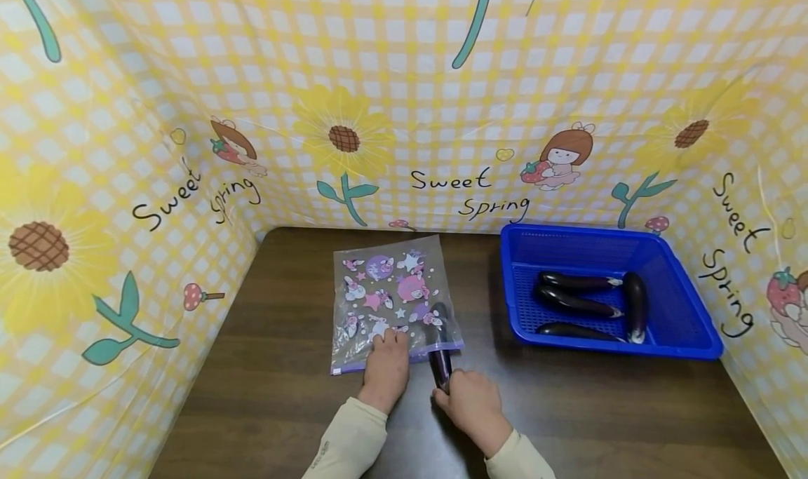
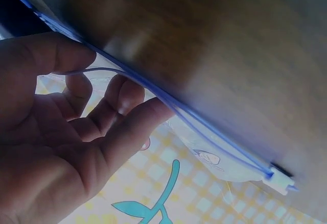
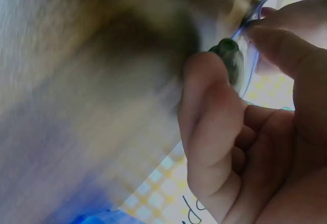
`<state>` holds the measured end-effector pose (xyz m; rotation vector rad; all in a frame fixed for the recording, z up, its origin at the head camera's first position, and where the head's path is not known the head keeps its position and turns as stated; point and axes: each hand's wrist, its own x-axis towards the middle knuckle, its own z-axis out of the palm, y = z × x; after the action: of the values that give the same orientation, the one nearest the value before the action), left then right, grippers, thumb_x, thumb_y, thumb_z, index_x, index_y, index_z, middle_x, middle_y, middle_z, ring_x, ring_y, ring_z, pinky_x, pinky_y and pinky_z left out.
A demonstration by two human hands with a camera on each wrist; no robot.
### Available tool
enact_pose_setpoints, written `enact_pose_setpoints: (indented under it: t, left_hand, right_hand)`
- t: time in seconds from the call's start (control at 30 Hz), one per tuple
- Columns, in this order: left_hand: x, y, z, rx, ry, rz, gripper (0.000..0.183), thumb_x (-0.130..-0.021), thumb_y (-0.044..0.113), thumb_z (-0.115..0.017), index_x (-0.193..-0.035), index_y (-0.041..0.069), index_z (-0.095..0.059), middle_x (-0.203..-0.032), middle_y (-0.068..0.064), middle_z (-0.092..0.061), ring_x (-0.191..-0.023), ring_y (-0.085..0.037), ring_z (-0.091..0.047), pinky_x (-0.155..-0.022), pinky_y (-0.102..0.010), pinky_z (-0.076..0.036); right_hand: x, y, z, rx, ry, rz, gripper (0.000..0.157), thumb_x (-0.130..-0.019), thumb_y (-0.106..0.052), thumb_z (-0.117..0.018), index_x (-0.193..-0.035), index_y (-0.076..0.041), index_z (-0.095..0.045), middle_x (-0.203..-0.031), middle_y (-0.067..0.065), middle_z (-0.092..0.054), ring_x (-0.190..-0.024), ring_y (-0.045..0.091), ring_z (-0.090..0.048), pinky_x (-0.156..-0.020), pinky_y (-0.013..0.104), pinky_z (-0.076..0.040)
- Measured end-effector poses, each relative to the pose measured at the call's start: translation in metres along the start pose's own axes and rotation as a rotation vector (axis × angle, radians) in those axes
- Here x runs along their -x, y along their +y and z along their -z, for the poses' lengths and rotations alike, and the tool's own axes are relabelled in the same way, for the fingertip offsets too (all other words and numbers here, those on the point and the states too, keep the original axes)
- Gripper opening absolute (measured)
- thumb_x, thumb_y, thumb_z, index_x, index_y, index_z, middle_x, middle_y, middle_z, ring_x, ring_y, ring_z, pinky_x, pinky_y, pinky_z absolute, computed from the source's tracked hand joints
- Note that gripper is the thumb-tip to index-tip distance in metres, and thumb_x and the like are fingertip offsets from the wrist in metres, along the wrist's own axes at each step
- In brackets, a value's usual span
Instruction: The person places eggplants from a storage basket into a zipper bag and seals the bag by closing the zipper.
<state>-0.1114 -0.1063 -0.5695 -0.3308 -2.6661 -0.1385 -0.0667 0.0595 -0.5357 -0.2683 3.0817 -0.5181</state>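
Note:
A clear zip bag printed with pink and purple cartoon figures lies on the table, its purple-edged mouth facing me. My left hand holds that mouth; in the left wrist view its thumb and fingers are at the parted purple rim, with the white slider at the far end. My right hand grips the near end of a dark eggplant, whose far part is inside the bag at the right side. The eggplant's green stem end shows by the right fingertips in the right wrist view.
On the right stands a blue plastic basket with several eggplants in it. Yellow checked cloth with sunflowers rises behind and along both sides of the brown wooden table.

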Motion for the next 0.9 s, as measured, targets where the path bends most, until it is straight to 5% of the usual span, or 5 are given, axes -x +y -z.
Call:
enact_pose_setpoints:
  t: [0.23,0.9]
  left_hand:
    - [0.002,-0.002,-0.003,-0.009,0.056,-0.021,0.006,-0.081,-0.004,-0.056,-0.084,0.000,-0.055,-0.081,-0.016,-0.051,-0.067,-0.030,-0.049,-0.042,-0.034,-0.044]
    - [0.001,-0.001,0.004,0.003,-0.022,-0.015,0.005,-0.085,-0.004,-0.057,-0.088,-0.001,-0.057,-0.084,-0.018,-0.052,-0.070,-0.030,-0.051,-0.043,-0.036,-0.046]
  right_hand:
    - [-0.002,-0.002,-0.008,-0.040,0.056,0.013,0.025,-0.080,-0.018,-0.071,-0.065,-0.006,-0.056,-0.058,0.007,-0.052,-0.048,0.028,-0.053,-0.043,0.044,-0.043]
    - [-0.043,0.007,-0.023,0.029,0.108,-0.093,0.034,-0.091,-0.024,-0.067,-0.065,-0.001,-0.060,-0.064,0.016,-0.061,-0.059,0.037,-0.062,-0.050,0.050,-0.049]
